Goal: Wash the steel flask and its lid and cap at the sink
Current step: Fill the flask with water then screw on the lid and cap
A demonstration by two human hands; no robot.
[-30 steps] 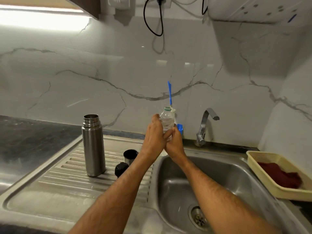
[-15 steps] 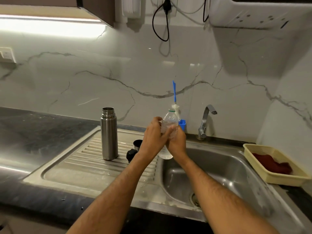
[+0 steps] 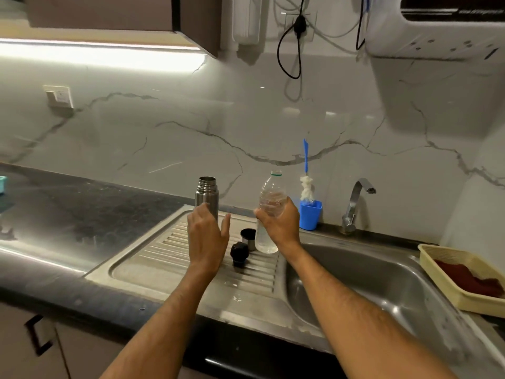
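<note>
Half a second ago both hands were clasped together around the clear plastic bottle (image 3: 269,214); now they have parted. The left hand (image 3: 206,236) has let go and reached across to the steel flask (image 3: 207,195), which stands upright and uncapped on the ribbed drainboard (image 3: 153,258) of the sink. Its fingers are spread fairly wide around the flask's lower body, though whether they touch the steel yet is hard to tell from behind. The right hand (image 3: 278,222) alone grips the bottle by its middle, holding it upright, open-topped, above the drainboard. The steel cap (image 3: 248,239) and black lid (image 3: 239,253) sit just beside each other between the two hands. This suggests water from the bottle is about to go into the flask.
</note>
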